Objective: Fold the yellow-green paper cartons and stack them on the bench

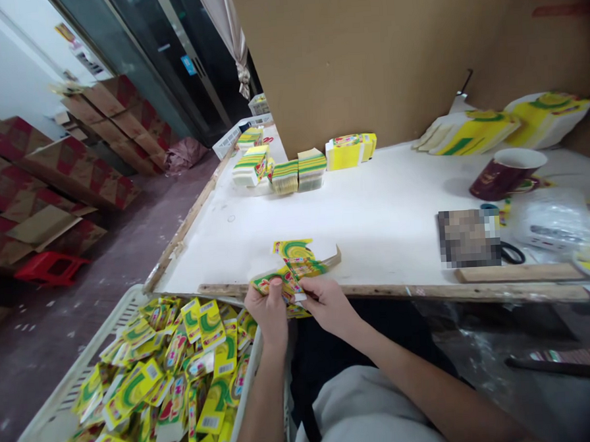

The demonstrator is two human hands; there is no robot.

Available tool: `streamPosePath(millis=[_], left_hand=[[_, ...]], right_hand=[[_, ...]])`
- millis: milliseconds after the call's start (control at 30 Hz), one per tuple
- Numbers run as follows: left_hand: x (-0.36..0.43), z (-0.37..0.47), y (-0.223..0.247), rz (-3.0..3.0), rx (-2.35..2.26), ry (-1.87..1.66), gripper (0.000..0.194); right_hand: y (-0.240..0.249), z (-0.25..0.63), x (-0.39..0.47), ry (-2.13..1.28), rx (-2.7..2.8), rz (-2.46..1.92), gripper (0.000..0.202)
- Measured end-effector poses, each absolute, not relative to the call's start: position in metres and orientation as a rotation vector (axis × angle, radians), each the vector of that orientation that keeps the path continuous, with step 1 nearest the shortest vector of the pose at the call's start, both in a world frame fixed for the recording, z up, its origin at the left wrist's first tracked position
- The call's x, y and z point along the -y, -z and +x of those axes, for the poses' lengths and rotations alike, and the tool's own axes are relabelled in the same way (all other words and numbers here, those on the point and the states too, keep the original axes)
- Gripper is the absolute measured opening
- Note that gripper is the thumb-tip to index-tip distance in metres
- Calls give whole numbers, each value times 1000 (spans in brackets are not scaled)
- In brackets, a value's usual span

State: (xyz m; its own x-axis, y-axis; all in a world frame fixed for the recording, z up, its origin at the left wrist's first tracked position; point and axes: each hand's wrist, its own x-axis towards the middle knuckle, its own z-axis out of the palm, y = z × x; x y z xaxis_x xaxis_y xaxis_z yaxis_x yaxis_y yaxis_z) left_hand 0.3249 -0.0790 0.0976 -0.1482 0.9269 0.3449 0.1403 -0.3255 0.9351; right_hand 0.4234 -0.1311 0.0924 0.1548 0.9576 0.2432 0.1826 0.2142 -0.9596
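Grey shirt (pixel 371 408) is nearest; beyond it, the left hand (pixel 269 311) and the right hand (pixel 332 305) both grasp yellow printed cardboard (pixel 304 266) (one piece or several, I cannot tell) at the near edge of the counter (pixel 385 242).

Free tabletop (pixel 344 208) between held carton (pixel 305 267) and stacks (pixel 312 169); mug (pixel 501 174) rightward

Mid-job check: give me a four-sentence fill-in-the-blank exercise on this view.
Of the left hand and right hand, ____ touch the yellow carton.
The basket of small packs fills the picture's lower ____ corner.
The stool is ____.
Inside, the dark mug is ____.
Missing words: both; left; red; white.
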Motion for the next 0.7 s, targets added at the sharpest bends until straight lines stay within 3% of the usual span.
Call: streamPosePath(millis=[233,367,500,533,600,700], left_hand=[[81,311,-128,1574,-1173,-1614,22],[96,299,-170,1877,-1008,-1795,45],[94,302,-174,2270,-1080,-1110,86],[91,304,-168,2272,-1087,-902,89],[83,309,-152,2215,-1104,-631,75],[79,316,-133,2213,-1237,-550,48]], right_hand=[[-107,447,131,-473,1369,-1311,20],[-117,466,133,-60,1497,-1505,38],[-118,461,138,115,1690,-1396,28],[-118,459,140,128,1719,-1354,28],[-118,458,143,98,1726,-1294,33],[-115,462,143,-107,1469,-1247,51]])
